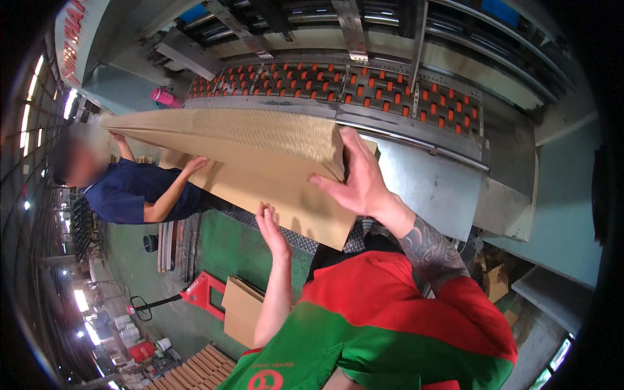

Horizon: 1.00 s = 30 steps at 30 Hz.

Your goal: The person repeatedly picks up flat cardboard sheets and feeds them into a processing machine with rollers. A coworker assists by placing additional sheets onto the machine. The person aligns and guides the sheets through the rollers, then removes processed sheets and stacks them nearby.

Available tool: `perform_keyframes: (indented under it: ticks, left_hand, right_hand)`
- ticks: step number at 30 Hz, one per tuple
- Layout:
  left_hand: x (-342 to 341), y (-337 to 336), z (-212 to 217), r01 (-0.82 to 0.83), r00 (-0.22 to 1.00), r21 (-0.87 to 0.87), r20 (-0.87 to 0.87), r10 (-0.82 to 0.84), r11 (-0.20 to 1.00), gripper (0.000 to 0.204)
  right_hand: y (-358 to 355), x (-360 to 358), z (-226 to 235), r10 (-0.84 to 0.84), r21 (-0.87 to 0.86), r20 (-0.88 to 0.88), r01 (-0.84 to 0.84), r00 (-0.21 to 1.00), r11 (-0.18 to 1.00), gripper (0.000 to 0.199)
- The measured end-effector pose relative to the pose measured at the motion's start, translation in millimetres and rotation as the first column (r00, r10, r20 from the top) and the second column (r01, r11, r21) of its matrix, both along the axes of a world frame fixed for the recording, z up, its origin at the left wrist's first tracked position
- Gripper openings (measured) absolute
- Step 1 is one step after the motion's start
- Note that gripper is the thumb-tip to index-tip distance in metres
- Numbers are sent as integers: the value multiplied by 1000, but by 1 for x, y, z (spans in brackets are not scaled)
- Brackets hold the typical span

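Note:
A thick stack of brown corrugated cardboard sheets (247, 130) stands tilted across the front of the machine, its fluted edges facing up. My right hand (359, 175) grips the stack's right end, thumb on the near face and the other fingers partly hidden behind it. My left hand (273, 233) has its fingers stretched out at the near side, by the broad brown cardboard surface (296, 211) below the stack. Whether its fingertips touch the cardboard I cannot tell. At the far left end, a co-worker (143, 188) in a dark blue shirt has both hands at the stack.
Behind the stack runs a machine bed with orange rollers (364, 91), with a metal plate (422, 185) at its right. A red pallet jack (207, 294) and cardboard sheets (242, 311) are on the green floor at lower left. A pink container (167, 97) sits by the machine.

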State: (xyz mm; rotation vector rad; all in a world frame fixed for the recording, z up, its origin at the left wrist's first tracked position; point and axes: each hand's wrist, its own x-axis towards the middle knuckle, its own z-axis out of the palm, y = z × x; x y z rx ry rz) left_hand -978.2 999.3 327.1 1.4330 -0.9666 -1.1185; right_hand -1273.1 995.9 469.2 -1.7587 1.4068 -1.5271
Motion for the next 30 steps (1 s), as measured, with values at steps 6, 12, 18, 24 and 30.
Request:
perform_keyframes:
  ticks: [6,12,18,24,30]
  left_hand:
    - [-39,-36,135,278,809,-665,551,204,693,75]
    - [-90,-84,220,867,89,-49,994,-57,496,46]
    - [-105,-93,224,897,-19,111,977,-214,427,32]
    - [-116,-103,222,901,8,81,979,-203,427,30]
    - [-117,-101,209,893,97,-38,989,-110,448,22]
  right_hand:
    - [27,12,-86,4,154,16,-6,1000,988,82]
    - [48,39,-132,-133,74,119,125,984,989,111]
    - [12,65,-145,-184,95,214,167,959,981,105]
    - [2,63,-131,-317,-25,202,329,927,944,104]
    - [-4,57,-130,-201,-37,179,211,963,977,98]
